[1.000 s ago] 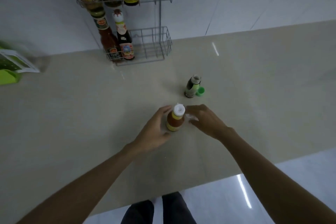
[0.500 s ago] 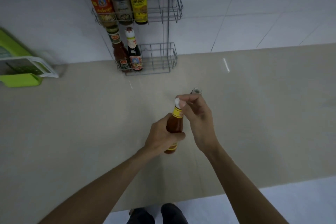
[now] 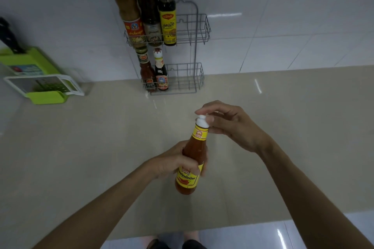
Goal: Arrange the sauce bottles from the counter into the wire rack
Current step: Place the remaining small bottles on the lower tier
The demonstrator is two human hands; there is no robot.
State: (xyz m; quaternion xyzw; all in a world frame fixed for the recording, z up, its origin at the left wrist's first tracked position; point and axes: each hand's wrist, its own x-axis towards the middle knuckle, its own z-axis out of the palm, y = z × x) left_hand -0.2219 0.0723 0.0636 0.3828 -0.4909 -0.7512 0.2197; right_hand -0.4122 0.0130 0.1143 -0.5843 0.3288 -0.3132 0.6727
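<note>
My left hand [image 3: 174, 162] grips the middle of a red chili sauce bottle [image 3: 193, 151] with a yellow label, held lifted above the beige counter [image 3: 81, 147] and tilted slightly. My right hand [image 3: 230, 125] pinches its white cap [image 3: 202, 121] between thumb and fingers. The grey two-tier wire rack [image 3: 194, 46] stands against the tiled wall. Its upper tier holds three tall bottles [image 3: 149, 16]; its lower tier holds two smaller bottles [image 3: 154, 70] on the left, with the right side bare. The small dark bottle seen earlier is hidden behind my right hand.
A green and white plastic slicer box [image 3: 40, 85] sits at the counter's far left by the wall. The counter's front edge [image 3: 202, 230] runs just above my feet, with shiny floor tiles below.
My left hand has lifted the chili bottle off the counter and toward me. My right hand has moved from beside the bottle up onto its white cap. The view has tilted up.
</note>
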